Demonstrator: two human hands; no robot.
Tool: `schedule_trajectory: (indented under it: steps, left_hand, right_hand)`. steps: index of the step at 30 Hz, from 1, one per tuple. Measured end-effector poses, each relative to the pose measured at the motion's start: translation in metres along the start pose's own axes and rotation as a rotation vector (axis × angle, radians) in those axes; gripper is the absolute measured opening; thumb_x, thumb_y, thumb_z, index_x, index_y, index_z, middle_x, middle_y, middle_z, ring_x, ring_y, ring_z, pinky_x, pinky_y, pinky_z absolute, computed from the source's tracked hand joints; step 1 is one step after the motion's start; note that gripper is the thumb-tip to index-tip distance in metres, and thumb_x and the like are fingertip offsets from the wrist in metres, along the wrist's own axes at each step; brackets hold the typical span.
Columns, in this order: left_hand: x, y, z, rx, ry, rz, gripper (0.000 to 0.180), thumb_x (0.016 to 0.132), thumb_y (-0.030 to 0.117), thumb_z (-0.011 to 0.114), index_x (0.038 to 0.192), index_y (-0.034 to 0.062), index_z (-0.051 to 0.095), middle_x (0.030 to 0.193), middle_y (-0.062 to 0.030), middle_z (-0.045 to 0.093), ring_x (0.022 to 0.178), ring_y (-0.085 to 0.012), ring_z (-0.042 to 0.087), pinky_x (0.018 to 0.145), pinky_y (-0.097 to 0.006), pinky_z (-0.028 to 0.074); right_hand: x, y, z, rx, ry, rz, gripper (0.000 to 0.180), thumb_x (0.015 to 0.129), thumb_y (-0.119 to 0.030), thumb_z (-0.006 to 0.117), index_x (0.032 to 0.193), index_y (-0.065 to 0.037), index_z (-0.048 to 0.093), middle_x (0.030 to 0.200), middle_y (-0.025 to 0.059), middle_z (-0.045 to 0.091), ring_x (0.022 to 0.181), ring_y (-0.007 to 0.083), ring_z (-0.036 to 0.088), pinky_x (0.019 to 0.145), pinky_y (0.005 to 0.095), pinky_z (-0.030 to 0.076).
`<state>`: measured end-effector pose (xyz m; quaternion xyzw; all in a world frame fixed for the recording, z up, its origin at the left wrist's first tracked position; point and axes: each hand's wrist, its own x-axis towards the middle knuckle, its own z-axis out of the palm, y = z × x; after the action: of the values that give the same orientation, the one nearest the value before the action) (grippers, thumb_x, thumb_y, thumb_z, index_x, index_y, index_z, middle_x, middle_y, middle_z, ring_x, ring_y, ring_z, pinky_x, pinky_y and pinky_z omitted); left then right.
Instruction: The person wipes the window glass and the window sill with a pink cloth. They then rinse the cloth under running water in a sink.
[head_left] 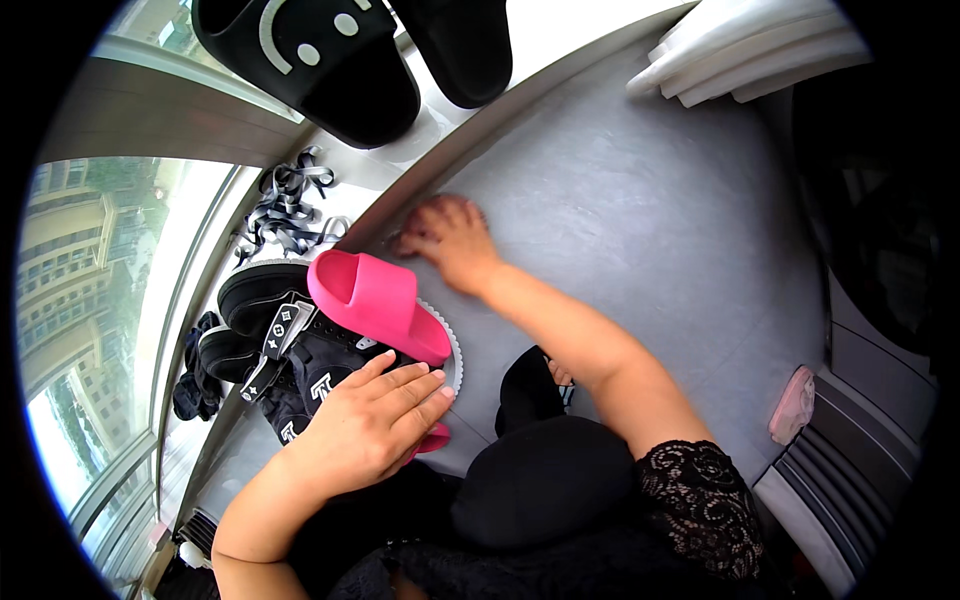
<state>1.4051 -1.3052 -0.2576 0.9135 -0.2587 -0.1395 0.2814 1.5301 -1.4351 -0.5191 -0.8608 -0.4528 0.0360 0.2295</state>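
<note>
At left is a window [95,250], then one tangle of laces [288,215] on a white sill [375,168]. At least two black shoes [262,300] lie beside one pink slipper [375,295]. The left hand [375,420], fingers extended, partly hides another pink piece [435,438]. Two black slippers [345,85] are above. The right hand [455,240] blurs over grey floor [650,220]; I cannot tell its grip. One white curtain [760,45] hangs farther right.

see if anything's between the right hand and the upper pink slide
Nothing visible stands between the right hand and the upper pink slide; only grey floor shows in the gap. The black shoes lie on the slide's left, away from that hand.
</note>
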Motion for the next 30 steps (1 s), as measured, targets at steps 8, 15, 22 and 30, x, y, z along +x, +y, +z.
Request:
schedule_trajectory:
  steps: [8, 15, 22, 30]
  left_hand:
    - [-0.022, 0.001, 0.001, 0.025, 0.008, -0.056, 0.036, 0.077, 0.014, 0.066, 0.111, 0.0024, 0.065, 0.113, -0.0142, 0.066, 0.107, -0.0299, 0.063, 0.096, -0.048, 0.046]
    - [-0.018, 0.002, 0.012, 0.023, -0.040, -0.001, 0.033, 0.079, 0.009, 0.067, 0.112, 0.0045, 0.065, 0.111, -0.0108, 0.067, 0.108, -0.0276, 0.064, 0.099, -0.046, 0.045]
    - [-0.025, 0.005, -0.005, 0.049, -0.009, 0.018, 0.037, 0.075, 0.012, 0.065, 0.112, 0.0031, 0.065, 0.112, -0.0132, 0.066, 0.107, -0.0293, 0.063, 0.097, -0.048, 0.046]
    - [-0.056, -0.002, -0.013, 0.050, 0.078, -0.038, 0.037, 0.074, 0.010, 0.066, 0.111, 0.0047, 0.065, 0.113, -0.0112, 0.067, 0.107, -0.0273, 0.064, 0.098, -0.047, 0.045]
  right_hand:
    - [-0.097, -0.008, -0.015, 0.018, -0.028, 0.014, 0.030, 0.081, -0.018, 0.057, 0.109, -0.024, 0.067, 0.127, 0.0066, 0.054, 0.117, 0.0325, 0.048, 0.098, 0.0512, 0.036]
    - [0.003, 0.023, -0.010, 0.048, 0.200, -0.038, 0.029, 0.080, -0.020, 0.057, 0.105, -0.025, 0.069, 0.122, 0.0044, 0.055, 0.113, 0.0302, 0.049, 0.095, 0.0494, 0.038]
    - [-0.081, 0.001, -0.011, -0.041, -0.045, -0.309, 0.026, 0.076, -0.024, 0.059, 0.098, -0.023, 0.072, 0.122, 0.0012, 0.055, 0.115, 0.0287, 0.048, 0.096, 0.0532, 0.037]
    - [-0.075, 0.042, -0.069, 0.018, -0.029, -0.140, 0.031, 0.076, -0.013, 0.059, 0.105, -0.021, 0.065, 0.124, 0.0019, 0.056, 0.114, 0.0290, 0.050, 0.093, 0.0479, 0.040]
